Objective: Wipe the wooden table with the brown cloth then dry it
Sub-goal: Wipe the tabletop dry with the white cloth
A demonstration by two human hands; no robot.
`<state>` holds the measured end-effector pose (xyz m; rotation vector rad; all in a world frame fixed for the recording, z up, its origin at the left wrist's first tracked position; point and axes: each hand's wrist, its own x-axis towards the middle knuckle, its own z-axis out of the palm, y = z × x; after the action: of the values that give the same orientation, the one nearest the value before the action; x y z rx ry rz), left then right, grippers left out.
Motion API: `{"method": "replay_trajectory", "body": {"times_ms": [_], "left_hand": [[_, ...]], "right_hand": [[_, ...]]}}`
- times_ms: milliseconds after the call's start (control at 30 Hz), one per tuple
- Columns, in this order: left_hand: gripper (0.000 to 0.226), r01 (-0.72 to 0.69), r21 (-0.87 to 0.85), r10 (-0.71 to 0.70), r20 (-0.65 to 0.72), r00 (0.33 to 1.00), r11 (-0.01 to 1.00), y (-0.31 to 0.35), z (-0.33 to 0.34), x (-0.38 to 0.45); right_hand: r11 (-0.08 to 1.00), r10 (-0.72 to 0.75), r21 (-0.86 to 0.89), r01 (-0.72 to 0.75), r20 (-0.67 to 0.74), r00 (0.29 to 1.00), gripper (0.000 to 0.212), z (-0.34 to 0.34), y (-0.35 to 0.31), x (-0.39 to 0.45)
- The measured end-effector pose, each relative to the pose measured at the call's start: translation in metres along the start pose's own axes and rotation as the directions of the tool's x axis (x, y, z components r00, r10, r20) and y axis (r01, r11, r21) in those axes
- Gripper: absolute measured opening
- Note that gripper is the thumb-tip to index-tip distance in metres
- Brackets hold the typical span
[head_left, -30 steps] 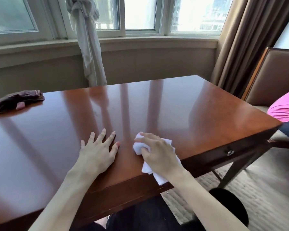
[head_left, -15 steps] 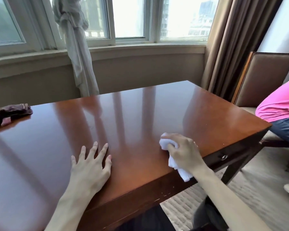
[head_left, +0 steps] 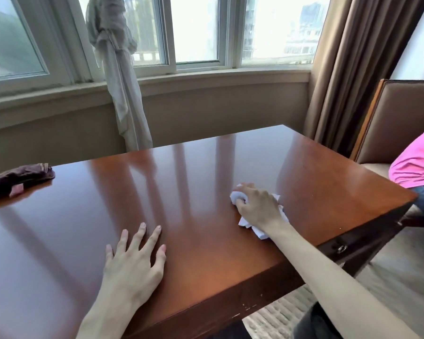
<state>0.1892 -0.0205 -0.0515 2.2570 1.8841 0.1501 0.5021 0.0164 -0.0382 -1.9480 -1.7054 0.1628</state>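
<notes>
You're sliding the white tissue [head_left: 260, 211] further right vs. a sec ago, right hand [head_left: 257, 206] fingers curled round it, left hand [head_left: 132, 263] fingers spreading flat on the counter [head_left: 206, 172], brown cloth [head_left: 17, 179] lying far left of both, so drying's prob. underway.

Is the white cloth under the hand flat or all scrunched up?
Scrunched up. The white cloth bunches in wrinkled folds under the right hand, which grips it against the wooden table.

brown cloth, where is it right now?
Head view: the brown cloth lies bunched at the far left edge of the wooden table, untouched, well away from both hands.
</notes>
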Motion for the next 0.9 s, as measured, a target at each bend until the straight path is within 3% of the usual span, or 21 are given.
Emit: {"method": "replay_trajectory", "body": {"times_ms": [67,133,267,400,500,600,767,900], "left_hand": [[0.058,0.003,-0.017,-0.002,0.055,0.998,1.0,-0.001,-0.01,0.005],[0.055,-0.02,-0.027,0.021,0.048,0.999,0.999,0.001,-0.025,0.02],[0.045,-0.142,-0.16,0.134,-0.056,0.989,0.977,0.039,-0.038,0.076],[0.048,-0.232,-0.085,0.225,-0.085,0.971,0.969,0.071,-0.018,0.169],[0.058,-0.218,0.0,0.217,-0.095,0.971,0.976,0.075,-0.004,0.256],[0.06,-0.138,-0.027,0.136,-0.075,0.988,0.99,0.079,0.008,0.319],[0.06,-0.096,-0.017,0.093,-0.11,0.99,0.995,0.077,0.023,0.342],[0.062,-0.086,-0.027,0.082,-0.115,0.99,0.996,0.075,0.024,0.342]], "right_hand": [[0.985,-0.169,0.028,0.167,0.093,0.981,0.027,0.016,-0.008,-0.001],[0.973,-0.218,0.108,0.202,0.178,0.959,0.027,0.012,-0.007,0.018],[0.997,-0.035,0.066,0.031,0.06,0.998,0.024,0.023,0.008,0.098],[0.998,-0.039,0.039,0.038,0.013,0.999,0.025,0.056,0.009,0.172],[0.998,-0.024,0.054,0.026,-0.038,0.999,0.028,0.074,0.016,0.24],[0.999,-0.045,0.019,0.046,-0.054,0.998,0.027,0.098,0.026,0.314],[1.0,0.022,-0.021,-0.023,-0.062,0.998,0.033,0.126,0.035,0.41],[1.0,0.008,0.001,-0.008,-0.004,1.0,0.031,0.128,0.033,0.411]]}}
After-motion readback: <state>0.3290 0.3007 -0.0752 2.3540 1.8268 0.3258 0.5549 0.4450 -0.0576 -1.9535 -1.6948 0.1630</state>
